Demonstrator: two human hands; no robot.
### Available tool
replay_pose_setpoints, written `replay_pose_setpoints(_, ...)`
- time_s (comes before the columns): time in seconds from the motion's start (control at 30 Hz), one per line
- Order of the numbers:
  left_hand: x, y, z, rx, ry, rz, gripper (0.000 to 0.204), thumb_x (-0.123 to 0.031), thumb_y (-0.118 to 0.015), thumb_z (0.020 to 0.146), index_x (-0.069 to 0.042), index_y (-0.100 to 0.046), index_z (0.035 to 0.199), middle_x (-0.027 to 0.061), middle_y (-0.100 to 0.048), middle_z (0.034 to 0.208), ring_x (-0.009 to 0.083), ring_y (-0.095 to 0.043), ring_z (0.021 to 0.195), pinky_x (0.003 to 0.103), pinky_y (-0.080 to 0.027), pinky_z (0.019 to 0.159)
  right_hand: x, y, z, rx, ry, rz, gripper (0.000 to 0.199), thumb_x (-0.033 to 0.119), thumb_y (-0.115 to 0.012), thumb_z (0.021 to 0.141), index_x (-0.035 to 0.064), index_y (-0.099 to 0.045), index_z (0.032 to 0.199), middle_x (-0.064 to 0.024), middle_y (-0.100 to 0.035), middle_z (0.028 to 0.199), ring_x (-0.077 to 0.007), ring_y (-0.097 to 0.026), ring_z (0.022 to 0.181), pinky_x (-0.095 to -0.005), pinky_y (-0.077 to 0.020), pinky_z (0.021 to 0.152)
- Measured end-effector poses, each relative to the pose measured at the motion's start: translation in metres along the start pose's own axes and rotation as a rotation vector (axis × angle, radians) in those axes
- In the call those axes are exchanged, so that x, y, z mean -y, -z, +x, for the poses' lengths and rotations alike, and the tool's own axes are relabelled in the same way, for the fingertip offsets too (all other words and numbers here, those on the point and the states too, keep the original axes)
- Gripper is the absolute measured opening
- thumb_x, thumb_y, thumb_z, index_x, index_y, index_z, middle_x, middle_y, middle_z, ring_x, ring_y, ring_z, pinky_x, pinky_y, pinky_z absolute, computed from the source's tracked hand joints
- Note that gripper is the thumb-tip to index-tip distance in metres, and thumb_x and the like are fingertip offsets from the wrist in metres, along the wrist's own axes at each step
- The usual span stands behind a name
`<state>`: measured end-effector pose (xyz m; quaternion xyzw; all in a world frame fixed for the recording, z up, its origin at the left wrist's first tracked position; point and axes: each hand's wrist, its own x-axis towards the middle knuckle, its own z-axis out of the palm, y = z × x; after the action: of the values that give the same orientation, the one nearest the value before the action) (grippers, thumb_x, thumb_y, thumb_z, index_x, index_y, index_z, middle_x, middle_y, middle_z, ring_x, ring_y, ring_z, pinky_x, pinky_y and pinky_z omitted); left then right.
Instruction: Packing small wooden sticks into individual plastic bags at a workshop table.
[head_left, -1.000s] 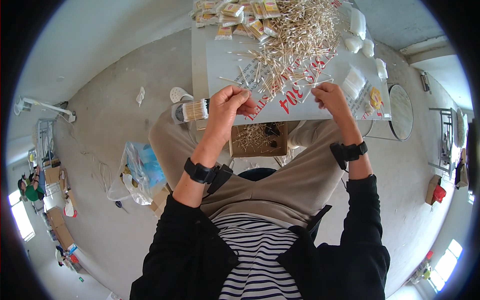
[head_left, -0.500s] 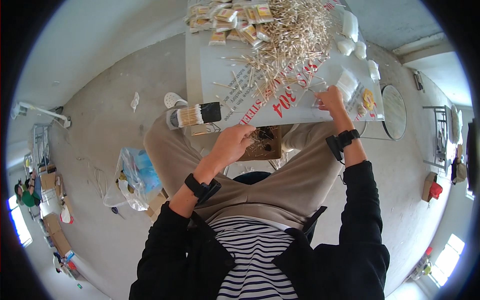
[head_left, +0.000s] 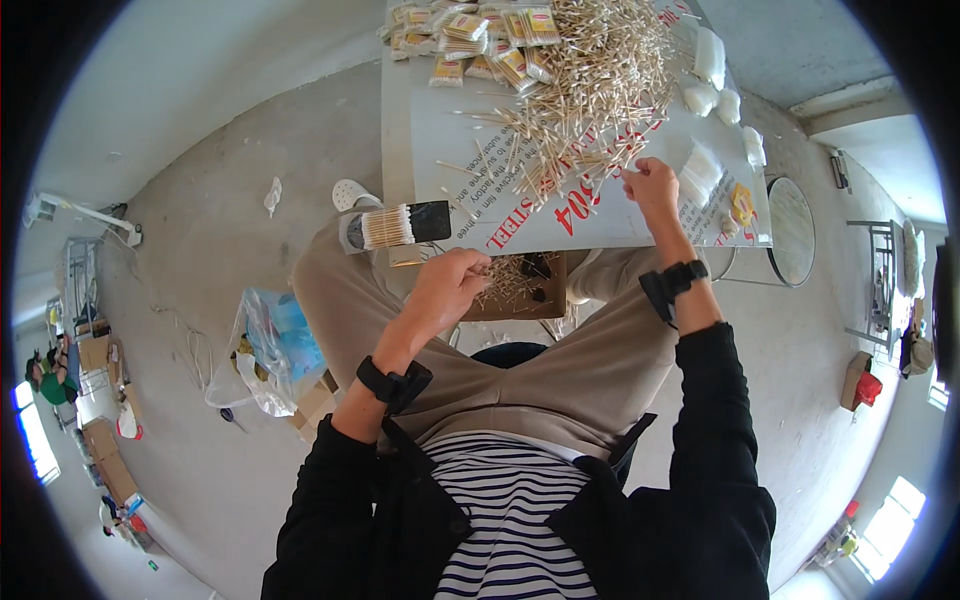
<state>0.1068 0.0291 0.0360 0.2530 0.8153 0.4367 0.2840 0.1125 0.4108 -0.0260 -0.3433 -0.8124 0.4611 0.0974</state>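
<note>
Here, cotton swabs (head_left: pixel 610 70) strew a grey table (head_left: pixel 425 130) above concrete floor (head_left: pixel 200 450), left hand (head_left: pixel 445 287) and right hand (head_left: pixel 655 188) curled, grip unclear

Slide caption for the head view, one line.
Right hand near heaped cotton swabs, left hand beside a cardboard box.

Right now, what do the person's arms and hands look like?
The left hand and right hand wear no gloves. A black strap with a chunky black box circles each wrist: left strap, right strap. The black sleeves stop partway down the forearms.
</note>
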Motion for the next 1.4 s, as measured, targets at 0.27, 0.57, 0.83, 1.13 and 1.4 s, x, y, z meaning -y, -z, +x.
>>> replay_pose_setpoints(0.27,0.004,0.012,-0.005,-0.059,0.073,-0.091,0.026,-0.001,-0.070,0.088,0.004,-0.064,0.113,0.0128,-0.070,0.100,0.0181,-0.069,0.093,0.030,-0.055,0.082,0.020,-0.035,-0.054,0.162,0.315,-0.389,0.021,0.012,-0.078,0.072,0.0024,-0.069,0.088,-0.0121,-0.069,0.076,-0.0239,-0.068,0.067,-0.0359,-0.0532,0.062)
replay_pose_setpoints(0.57,0.020,0.043,-0.026,-0.229,0.057,-0.046,0.026,-0.001,-0.070,0.088,0.004,-0.066,0.112,0.0107,-0.073,0.100,0.0141,-0.068,0.091,0.028,-0.054,0.083,0.024,-0.049,-0.035,-0.047,0.213,-0.488,0.014,0.017,-0.075,0.076,0.0054,-0.069,0.081,-0.0144,-0.071,0.085,-0.0322,-0.069,0.080,-0.0415,-0.0530,0.068)
replay_pose_setpoints(0.83,0.014,0.047,-0.034,-0.258,0.039,-0.069,0.026,-0.001,-0.069,0.088,0.004,-0.066,0.113,0.0099,-0.073,0.102,0.0145,-0.068,0.092,0.029,-0.054,0.084,0.064,-0.088,-0.086,0.284,0.556,-0.258,0.008,0.010,-0.063,0.084,0.0094,-0.066,0.091,-0.0158,-0.062,0.095,-0.0395,-0.064,0.086,-0.0478,-0.0530,0.073)
replay_pose_setpoints(1.13,0.021,0.055,-0.040,-0.337,0.036,-0.134,0.024,-0.002,-0.070,0.087,0.003,-0.066,0.109,0.0162,-0.072,0.099,0.0246,-0.071,0.092,0.033,-0.055,0.081,0.084,-0.103,-0.076,0.134,0.596,-0.323,0.009,0.014,-0.067,0.081,0.0095,-0.066,0.089,-0.0139,-0.062,0.093,-0.0383,-0.065,0.083,-0.0485,-0.0536,0.072)
replay_pose_setpoints(1.4,0.018,0.061,-0.044,-0.356,0.009,-0.094,0.025,-0.003,-0.070,0.086,0.003,-0.066,0.109,0.0173,-0.071,0.099,0.0266,-0.071,0.091,0.035,-0.055,0.081,0.105,-0.163,-0.123,0.286,0.514,-0.421,0.016,0.022,-0.064,0.084,0.0071,-0.065,0.088,-0.0146,-0.064,0.096,-0.0385,-0.067,0.086,-0.0477,-0.0554,0.074)
